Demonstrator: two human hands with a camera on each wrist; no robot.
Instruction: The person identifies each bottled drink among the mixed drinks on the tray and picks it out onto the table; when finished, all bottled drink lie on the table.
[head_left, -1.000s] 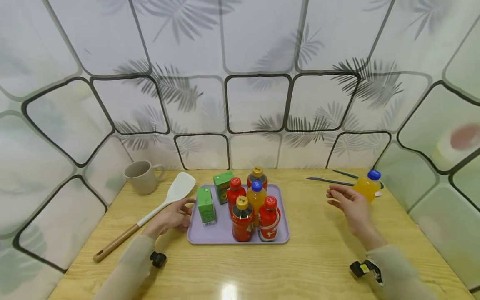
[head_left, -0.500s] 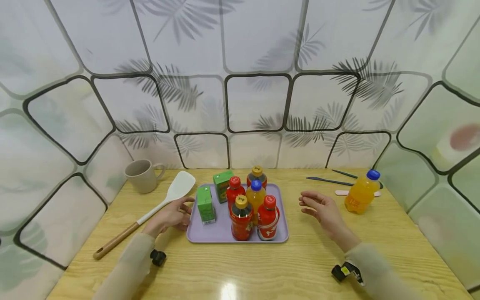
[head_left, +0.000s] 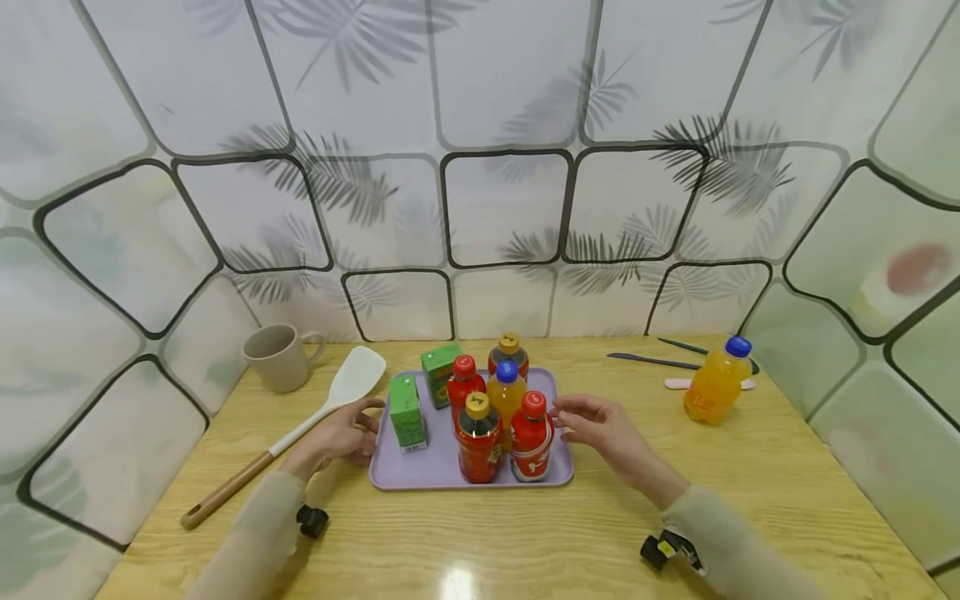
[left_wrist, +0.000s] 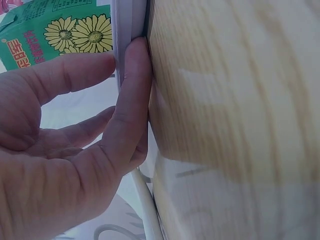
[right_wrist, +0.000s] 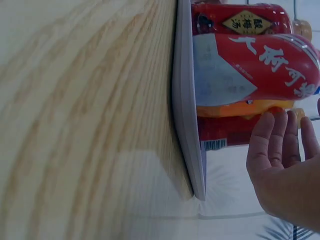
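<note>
A lilac tray [head_left: 435, 472] lies on the table, bearing bottles and two green drink cartons. At its left edge my left hand [head_left: 337, 437] pinches the rim; in the left wrist view the thumb is at the inner side and a finger along the outside. The nearer carton [head_left: 407, 414] stands just inside that edge. My right hand [head_left: 611, 437] hovers at the tray's right side, fingers loosely extended, fingertips beside a red bottle [head_left: 531, 446]. Close by stand a gold-capped dark bottle [head_left: 480, 450] and a blue-capped orange drink bottle [head_left: 506, 398]. The right hand holds nothing.
On the left are a grey mug [head_left: 276, 360] and a white spatula [head_left: 357, 375] with a wooden handle. To the right stands another orange drink bottle [head_left: 711, 387], near a dark blue knife [head_left: 651, 360] and a pink utensil [head_left: 678, 384]. A patterned curtain closes the back.
My right hand has moved left, from beside the lone orange drink bottle to the right side of the tray. My left hand has stayed at the left rim.
</note>
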